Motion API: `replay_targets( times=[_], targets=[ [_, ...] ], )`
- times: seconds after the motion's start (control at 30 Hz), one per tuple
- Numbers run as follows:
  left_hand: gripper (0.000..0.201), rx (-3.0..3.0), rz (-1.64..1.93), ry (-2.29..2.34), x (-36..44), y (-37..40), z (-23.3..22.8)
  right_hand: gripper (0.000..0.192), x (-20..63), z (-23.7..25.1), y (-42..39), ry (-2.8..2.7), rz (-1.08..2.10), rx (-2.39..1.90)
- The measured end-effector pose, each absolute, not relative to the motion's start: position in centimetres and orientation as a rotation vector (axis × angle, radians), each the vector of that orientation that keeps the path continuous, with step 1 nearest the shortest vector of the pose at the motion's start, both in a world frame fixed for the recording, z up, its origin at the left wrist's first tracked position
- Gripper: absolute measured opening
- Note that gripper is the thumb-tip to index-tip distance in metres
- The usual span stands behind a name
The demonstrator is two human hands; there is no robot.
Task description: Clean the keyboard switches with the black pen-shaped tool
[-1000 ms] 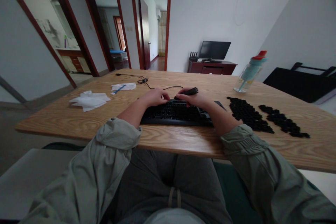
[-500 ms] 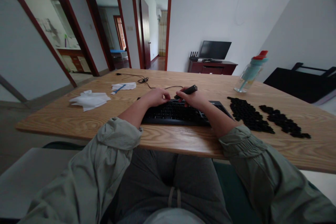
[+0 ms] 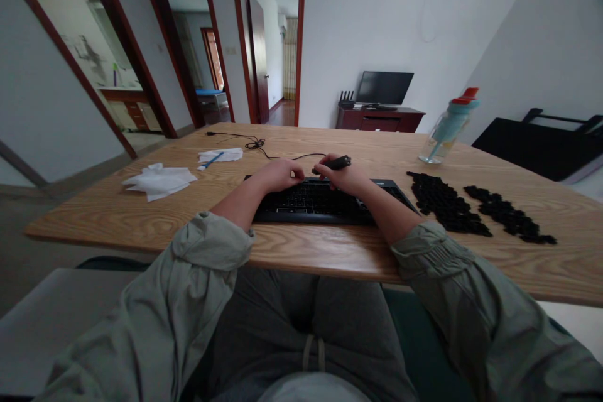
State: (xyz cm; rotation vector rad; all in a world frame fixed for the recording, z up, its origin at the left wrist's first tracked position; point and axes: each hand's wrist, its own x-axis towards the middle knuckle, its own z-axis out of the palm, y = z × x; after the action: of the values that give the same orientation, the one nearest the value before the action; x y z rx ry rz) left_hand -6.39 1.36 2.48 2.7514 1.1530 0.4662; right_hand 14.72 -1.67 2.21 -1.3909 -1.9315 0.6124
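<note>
A black keyboard (image 3: 311,204) lies on the wooden table in front of me. My left hand (image 3: 282,174) rests over its far edge, left of the middle, with the fingers curled in; whatever they hold, if anything, is hidden. My right hand (image 3: 346,174) grips a short, thick black-handled tool (image 3: 340,162) slantwise between thumb and fingers. The tool's lower end points toward the far edge of the keyboard, close to my left fingertips. Its tip is too small to make out.
Two patches of small black pieces, probably keycaps, lie at right: a larger one (image 3: 445,204) and a smaller one (image 3: 509,213). Behind them stands a water bottle (image 3: 447,132). Crumpled tissue (image 3: 160,182), a blue-handled brush (image 3: 211,160) on more tissue, and a coiled cable (image 3: 255,144) lie at left.
The black-handled tool has tipped slightly lower in my right hand. My left hand stays nearly in place. The whole view has shifted a little.
</note>
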Motion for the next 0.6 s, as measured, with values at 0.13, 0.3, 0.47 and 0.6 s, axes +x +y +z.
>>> replay_targets(
  times=[0.13, 0.3, 0.47, 0.6],
  targets=[
    [0.021, 2.754, 0.458, 1.169, -6.5, 1.4, 2.5, 0.026, 14.7, 2.4, -2.3, -1.997, 0.553, -1.336],
    [0.020, 2.765, 0.447, 1.153, -6.5, 1.3, 2.5, 0.023, 14.4, 2.8, -3.2, -2.051, 0.521, -1.303],
    [0.019, 2.807, 0.444, 1.174, -6.2, 1.1, 2.4, 0.020, 14.7, 3.2, -3.6, -2.088, 0.596, -1.262],
    [0.020, 2.867, 0.426, 1.127, -6.0, 1.0, 2.3, 0.021, 15.2, 3.8, -4.0, -2.123, 0.649, -1.261]
  ],
)
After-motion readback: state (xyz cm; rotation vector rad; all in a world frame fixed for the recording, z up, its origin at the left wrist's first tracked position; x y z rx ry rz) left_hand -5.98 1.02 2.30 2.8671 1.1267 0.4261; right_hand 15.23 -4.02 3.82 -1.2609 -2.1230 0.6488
